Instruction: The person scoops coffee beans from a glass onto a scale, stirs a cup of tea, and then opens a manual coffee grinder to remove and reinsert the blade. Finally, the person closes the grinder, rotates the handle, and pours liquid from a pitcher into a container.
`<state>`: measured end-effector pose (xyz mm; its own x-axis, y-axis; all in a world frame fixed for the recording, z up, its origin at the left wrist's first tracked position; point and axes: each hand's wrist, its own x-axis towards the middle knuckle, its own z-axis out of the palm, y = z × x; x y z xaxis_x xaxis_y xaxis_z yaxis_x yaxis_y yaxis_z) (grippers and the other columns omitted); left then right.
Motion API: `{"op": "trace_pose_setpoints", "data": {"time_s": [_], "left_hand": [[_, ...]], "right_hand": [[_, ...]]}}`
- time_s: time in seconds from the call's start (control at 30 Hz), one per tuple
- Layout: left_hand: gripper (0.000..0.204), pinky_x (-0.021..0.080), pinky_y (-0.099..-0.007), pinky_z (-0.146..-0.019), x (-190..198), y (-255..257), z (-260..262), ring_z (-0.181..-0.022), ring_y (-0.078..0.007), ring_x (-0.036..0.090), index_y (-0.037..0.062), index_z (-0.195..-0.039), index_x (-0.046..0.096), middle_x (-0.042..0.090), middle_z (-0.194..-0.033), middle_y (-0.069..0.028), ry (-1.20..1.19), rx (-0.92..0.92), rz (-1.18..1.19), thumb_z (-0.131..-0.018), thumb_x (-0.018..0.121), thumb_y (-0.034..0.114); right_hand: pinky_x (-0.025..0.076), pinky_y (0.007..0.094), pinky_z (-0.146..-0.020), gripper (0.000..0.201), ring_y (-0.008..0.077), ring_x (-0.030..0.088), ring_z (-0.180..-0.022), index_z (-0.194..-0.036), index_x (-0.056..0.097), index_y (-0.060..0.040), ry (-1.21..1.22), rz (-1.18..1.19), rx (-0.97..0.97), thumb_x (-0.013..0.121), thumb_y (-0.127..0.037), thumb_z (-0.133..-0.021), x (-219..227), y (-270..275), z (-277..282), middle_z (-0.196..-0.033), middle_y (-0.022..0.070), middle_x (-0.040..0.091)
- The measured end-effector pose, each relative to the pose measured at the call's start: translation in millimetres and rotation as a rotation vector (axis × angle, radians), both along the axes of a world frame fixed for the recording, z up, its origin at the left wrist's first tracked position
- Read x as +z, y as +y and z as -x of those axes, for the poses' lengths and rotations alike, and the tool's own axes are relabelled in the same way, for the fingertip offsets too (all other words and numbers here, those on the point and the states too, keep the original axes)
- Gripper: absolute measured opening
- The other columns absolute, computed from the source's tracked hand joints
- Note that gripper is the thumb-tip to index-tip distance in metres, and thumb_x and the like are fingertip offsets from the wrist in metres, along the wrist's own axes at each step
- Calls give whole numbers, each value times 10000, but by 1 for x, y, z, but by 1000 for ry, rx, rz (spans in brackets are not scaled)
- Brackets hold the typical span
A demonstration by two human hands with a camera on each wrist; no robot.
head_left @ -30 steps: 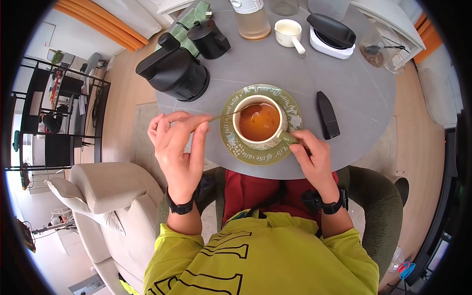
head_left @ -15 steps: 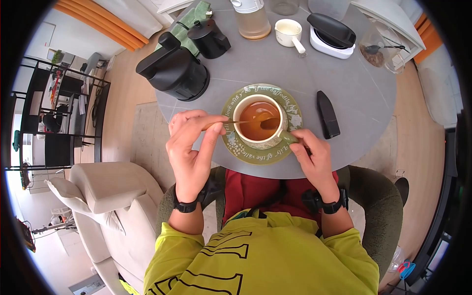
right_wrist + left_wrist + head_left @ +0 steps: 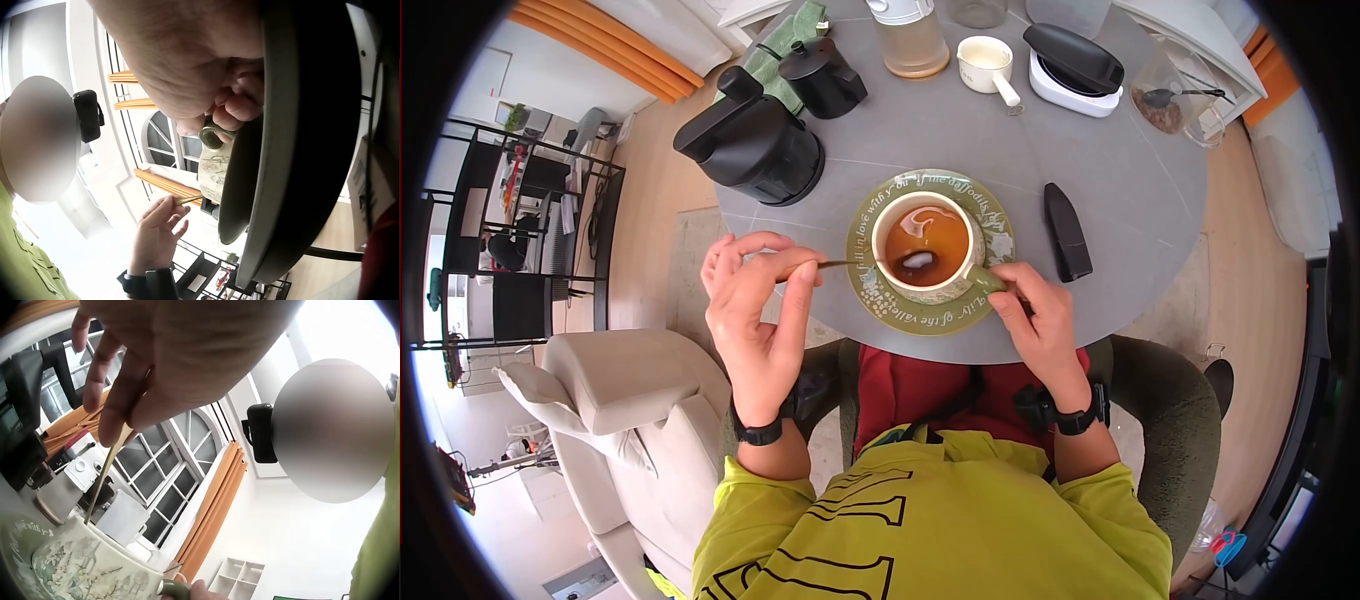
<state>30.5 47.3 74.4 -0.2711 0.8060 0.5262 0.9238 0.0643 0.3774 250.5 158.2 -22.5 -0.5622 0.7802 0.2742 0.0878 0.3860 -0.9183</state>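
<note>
A patterned cup point(image 3: 948, 293) of amber-brown tea point(image 3: 940, 236) stands on a green saucer point(image 3: 868, 298) with white lettering. My left hand point(image 3: 758, 315) pinches the end of a thin gold spoon point(image 3: 833, 264) between thumb and fingertips, left of the cup. The spoon slants down over the cup's rim, and its lower end dips in the tea near the front wall. In the left wrist view, the spoon point(image 3: 104, 478) drops from the fingertips behind the near rim. My right hand point(image 3: 1040, 322) grips the cup's green handle point(image 3: 984, 279) with thumb and fingers.
A black kettle point(image 3: 760, 150) and a smaller black pot point(image 3: 822, 78) stand back left, near a green cloth point(image 3: 805, 30). Along the back are a clear bottle point(image 3: 913, 45), a small white pan point(image 3: 985, 65) and a white scale point(image 3: 1072, 95). A black object point(image 3: 1064, 232) lies right.
My left hand moved right toward the cup, then back left. The spoon's dipped end swept from the back of the tea to the right, then to the front left. My right hand stayed on the handle.
</note>
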Motion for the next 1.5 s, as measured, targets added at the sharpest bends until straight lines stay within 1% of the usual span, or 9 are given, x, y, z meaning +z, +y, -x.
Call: {"op": "trace_pose_setpoints", "data": {"time_s": [0.07,0.3,0.37,0.6,0.87,1.1,1.17,1.27,1.5], "left_hand": [[76,347,-384,-967,-1,-1,0,-894,-185,559,30,-865,672,644,-688,-29,-175,-86,33,-854,597,37],[84,356,-364,-950,-13,11,-7,-898,-185,553,17,-885,675,655,-707,-42,-261,-141,1,-859,597,32],[76,315,-412,-981,-14,13,-9,-891,-181,590,84,-867,701,663,-743,17,-198,-56,-45,-833,637,62],[68,293,-415,-1000,-7,8,-2,-915,-185,592,87,-856,693,659,-738,19,85,35,-75,-826,638,61],[96,290,-437,-1033,-1,-1,1,-971,-201,556,27,-878,663,648,-692,-32,-192,-89,71,-875,582,78],[94,315,-400,-1010,-17,16,-6,-942,-198,552,21,-905,668,651,-699,-46,-301,-132,-20,-874,587,58],[64,301,-407,-996,-18,19,-8,-905,-173,585,84,-872,696,660,-744,15,-176,-21,-101,-841,640,76],[58,294,-411,-1001,-14,18,-6,-912,-176,587,87,-866,691,663,-756,18,33,16,-104,-837,643,71],[41,279,-431,-1016,-5,4,3,-921,-184,587,78,-836,678,664,-743,10,18,31,-43,-836,636,76]], "right_hand": [[385,291,-493,170,182,505,-492,-951,589,-4,3,-1,1,663,-125,-857,1,0,0,-591,84,528],[388,291,-496,169,181,513,-499,-952,593,-8,-9,-11,-1,662,-131,-859,2,0,0,-596,82,531],[388,292,-496,170,182,514,-500,-953,594,-9,-5,-11,-2,662,-133,-860,2,0,0,-598,82,533],[387,293,-496,174,184,509,-497,-954,591,-6,-6,0,0,660,-138,-863,1,0,0,-599,84,531],[390,294,-499,173,187,507,-501,-955,586,-2,-6,1,7,660,-127,-862,2,0,0,-602,89,533],[390,295,-499,164,189,510,-504,-952,585,-6,-16,-13,9,659,-121,-860,3,0,-1,-605,89,536],[390,295,-499,163,189,510,-504,-951,584,-7,-19,-14,9,659,-120,-860,3,0,-1,-605,88,536],[389,295,-499,163,188,507,-502,-952,584,-7,-9,1,9,658,-119,-860,3,0,-1,-605,87,536],[390,293,-501,171,185,505,-505,-954,583,-5,-12,0,18,661,-125,-860,3,1,-1,-607,86,533]]}}
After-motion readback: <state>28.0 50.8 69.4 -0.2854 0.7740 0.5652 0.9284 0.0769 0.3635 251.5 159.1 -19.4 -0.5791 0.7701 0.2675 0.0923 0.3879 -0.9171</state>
